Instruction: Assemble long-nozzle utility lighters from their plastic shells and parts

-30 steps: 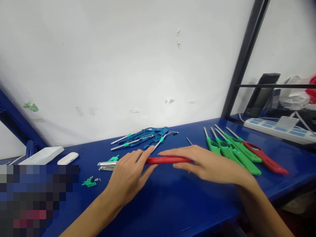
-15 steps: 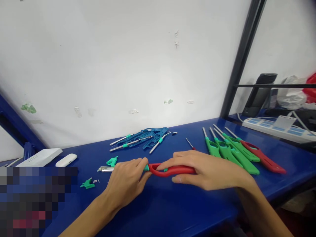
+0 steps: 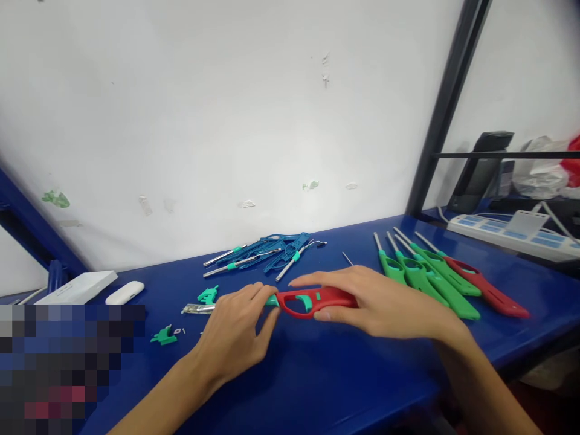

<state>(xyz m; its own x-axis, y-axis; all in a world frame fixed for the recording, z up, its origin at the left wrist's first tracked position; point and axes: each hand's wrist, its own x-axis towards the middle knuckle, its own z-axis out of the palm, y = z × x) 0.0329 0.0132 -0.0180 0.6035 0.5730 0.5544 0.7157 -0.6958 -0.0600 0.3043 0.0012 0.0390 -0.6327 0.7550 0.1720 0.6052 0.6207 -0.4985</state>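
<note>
A red gas lighter (image 3: 333, 296) with a green trigger and green collar lies sideways between my hands, its loop facing me. My left hand (image 3: 240, 323) is closed around the collar and the metal tube, which my fingers mostly hide. Around the red handle's right end wraps my right hand (image 3: 380, 302), thumb below it and index finger stretched out above. Past my left hand, a metal and clear part (image 3: 197, 308) sticks out; whether it belongs to the lighter I cannot tell. Green plastic pieces (image 3: 164, 336) lie on the blue table (image 3: 290, 386) to the left.
Blue handle shells (image 3: 272, 248) and metal tubes with green collars lie piled by the wall. Several green lighters (image 3: 419, 281) and another red lighter (image 3: 484, 287) rest at the right. A screwdriver (image 3: 347, 258) lies behind my right hand. A white case (image 3: 125, 292) is at the left; a power strip (image 3: 516, 232) stands far right.
The red lighter has rolled in my hands, so its loop and green trigger show broadside. My right index finger has lifted out of the loop to above the handle.
</note>
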